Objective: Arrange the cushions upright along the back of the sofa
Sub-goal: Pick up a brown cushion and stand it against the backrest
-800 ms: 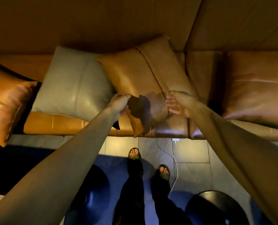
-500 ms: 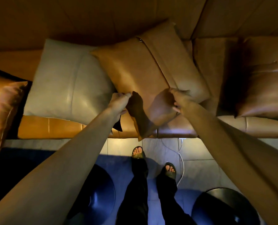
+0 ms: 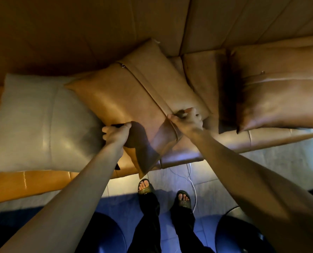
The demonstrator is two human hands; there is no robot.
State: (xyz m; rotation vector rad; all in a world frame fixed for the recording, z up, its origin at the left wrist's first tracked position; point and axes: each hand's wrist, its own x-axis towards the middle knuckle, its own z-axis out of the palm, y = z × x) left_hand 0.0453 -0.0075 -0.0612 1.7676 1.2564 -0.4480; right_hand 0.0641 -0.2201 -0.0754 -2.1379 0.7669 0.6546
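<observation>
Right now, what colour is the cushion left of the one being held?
Pale grey cushion, glossy leather-like finish; the head view shows it.

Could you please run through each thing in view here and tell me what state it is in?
Tan cushion: tilted cornerwise, held at its lower edge by both hands.
Left hand: grip closed on the tan cushion.
Right hand: grip closed on the tan cushion.
Grey cushion: leaning back on the sofa, untouched, partly overlapped by the tan cushion.
Brown cushion: leaning back on the sofa at the right, untouched.
White cable: trailing loose on the floor.
</observation>
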